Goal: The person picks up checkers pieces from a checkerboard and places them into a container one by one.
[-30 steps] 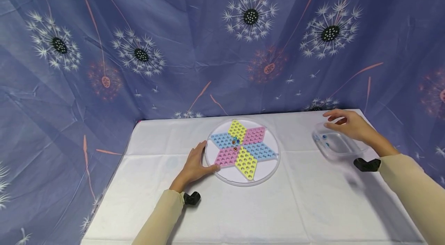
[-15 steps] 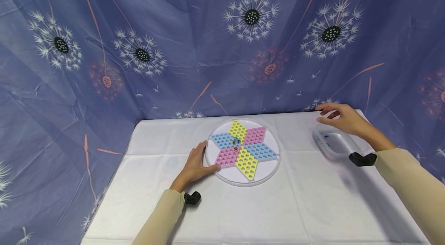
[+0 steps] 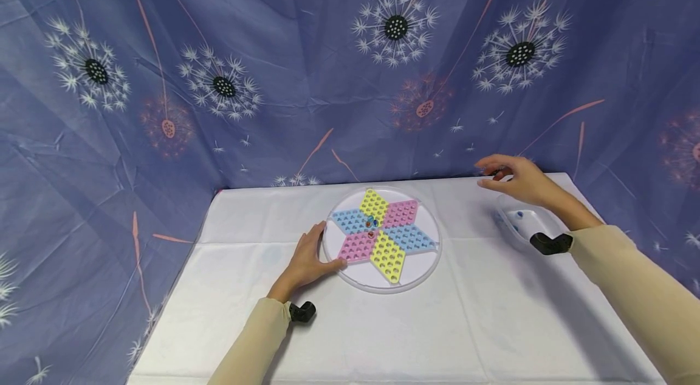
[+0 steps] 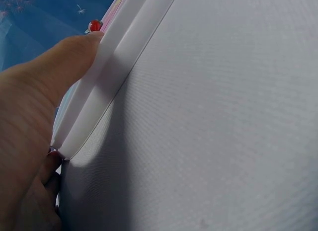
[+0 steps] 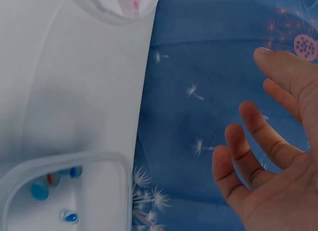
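On tbl, bd: yellow tips near/far

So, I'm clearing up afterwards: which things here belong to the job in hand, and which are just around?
Seem part of the job:
board, its edge held by the left hand
marbles, on the board and in the clear box
right hand

Just around:
tablecloth
curtain
wrist cameras

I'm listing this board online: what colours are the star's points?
The star has two yellow, two pink and two blue points; the head view shows it best.
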### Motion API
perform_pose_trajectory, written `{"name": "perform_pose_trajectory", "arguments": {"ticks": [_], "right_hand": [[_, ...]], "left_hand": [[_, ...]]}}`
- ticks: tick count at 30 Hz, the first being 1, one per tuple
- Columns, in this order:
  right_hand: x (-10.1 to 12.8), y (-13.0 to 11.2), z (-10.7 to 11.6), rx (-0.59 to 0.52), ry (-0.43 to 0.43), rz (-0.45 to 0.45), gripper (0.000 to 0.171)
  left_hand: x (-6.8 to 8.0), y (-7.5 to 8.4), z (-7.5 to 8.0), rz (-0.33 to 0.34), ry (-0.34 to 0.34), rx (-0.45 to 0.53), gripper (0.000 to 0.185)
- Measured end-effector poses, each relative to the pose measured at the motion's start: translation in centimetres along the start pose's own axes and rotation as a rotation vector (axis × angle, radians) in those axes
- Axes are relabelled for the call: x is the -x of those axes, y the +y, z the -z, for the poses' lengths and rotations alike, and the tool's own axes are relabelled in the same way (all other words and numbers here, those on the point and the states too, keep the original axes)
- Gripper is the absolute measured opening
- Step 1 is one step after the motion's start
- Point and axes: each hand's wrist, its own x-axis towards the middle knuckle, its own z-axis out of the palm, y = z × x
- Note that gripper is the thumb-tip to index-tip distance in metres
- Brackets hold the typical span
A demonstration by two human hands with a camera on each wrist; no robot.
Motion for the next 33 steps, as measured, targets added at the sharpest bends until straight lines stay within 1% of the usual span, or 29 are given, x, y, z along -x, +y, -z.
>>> {"name": "perform_pose_trajectory", "arguments": {"ticks": [5,14,25,33], "right_hand": [[-0.7,-1.1,-0.4,0.003,-0.012,0.014,0.044],[-2.3,-2.7,-1.5,-0.035,-0.041,0.012,0.046],[-4.4,-5.1,-3.6,-0.071,-0.059,0.069,0.043],[-5.8,-6.0,-5.6,-0.103,-0.081,0.118,0.041]], "left_hand": [[0.1,0.2,0.1,0.01,-0.004,0.005,0.113],[0.0,0.2,0.0,0.015,0.0,0.008,0.112],[0.0,0.0,-0.1,0.001,0.003,0.006,0.113],[-0.1,-0.1,-0.2,0.0,0.005,0.008,0.113]]}}
